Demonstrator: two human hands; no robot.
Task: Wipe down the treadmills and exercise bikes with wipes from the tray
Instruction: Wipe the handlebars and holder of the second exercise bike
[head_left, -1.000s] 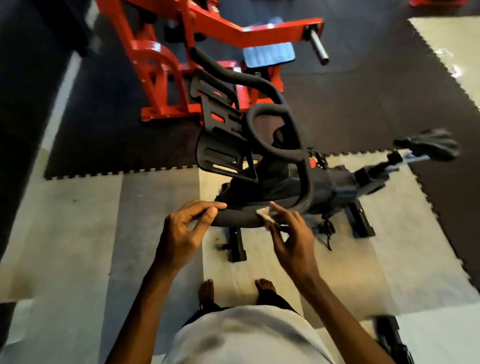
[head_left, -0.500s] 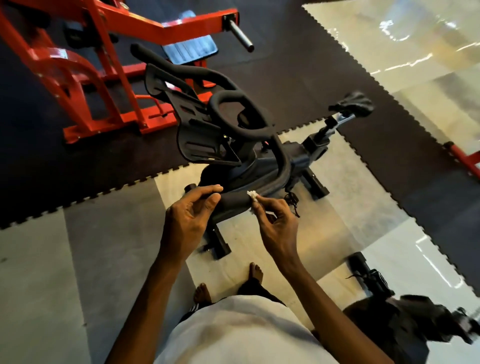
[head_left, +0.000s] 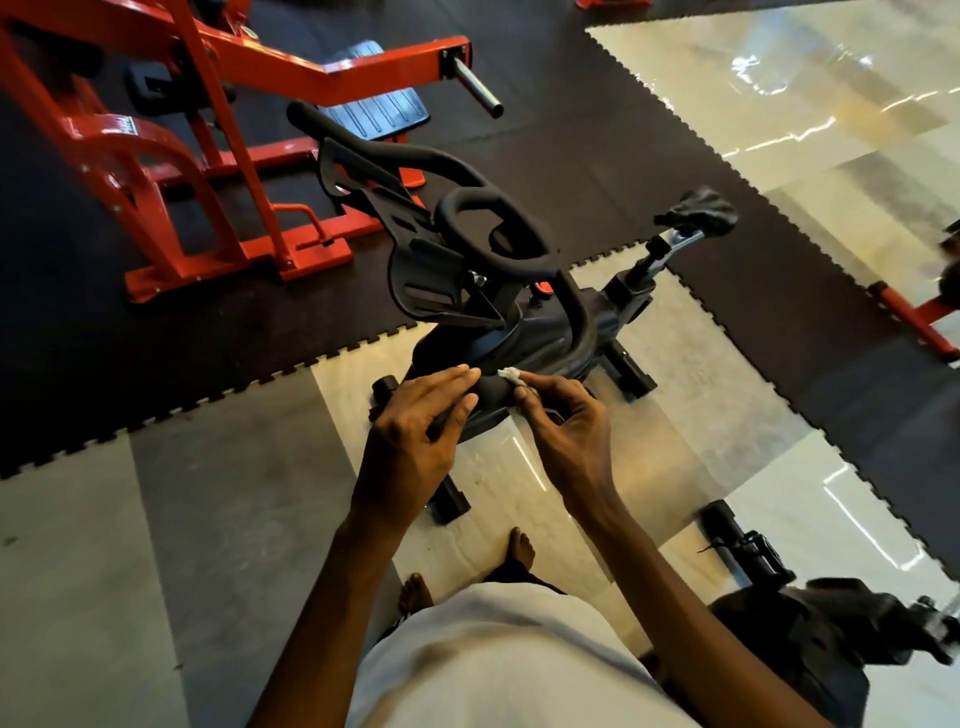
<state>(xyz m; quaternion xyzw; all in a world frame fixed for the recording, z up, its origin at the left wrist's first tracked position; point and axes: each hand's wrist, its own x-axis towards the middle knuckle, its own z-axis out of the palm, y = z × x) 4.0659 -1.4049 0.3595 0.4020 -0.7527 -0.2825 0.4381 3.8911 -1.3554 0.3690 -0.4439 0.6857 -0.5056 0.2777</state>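
Wiping the Handlebar End of the Exercise Bike

Nearest the camera, a pale shirt (head_left: 493, 654) hides the legs; two bare feet (head_left: 519, 546) show beyond its hem. The left hand (head_left: 415, 423) curls around the handlebar end (head_left: 492, 396), fingers over the top, thumb beneath. The right hand (head_left: 566, 426) pinches a small crumpled white wipe (head_left: 509, 374) between thumb and fingertips, against the same bar. Compared with half a second ago, the hands sit closer together, leaving less bar exposed between them. The left hand covers the bar tip. A second bike (head_left: 831, 639) at lower right is cut off by the frame edge. Beyond, the exercise bike (head_left: 519, 332) stands on pale tiles, its saddle (head_left: 701, 210) to the right. A red weight machine (head_left: 130, 137) on black matting (head_left: 597, 130) is cropped at top left.
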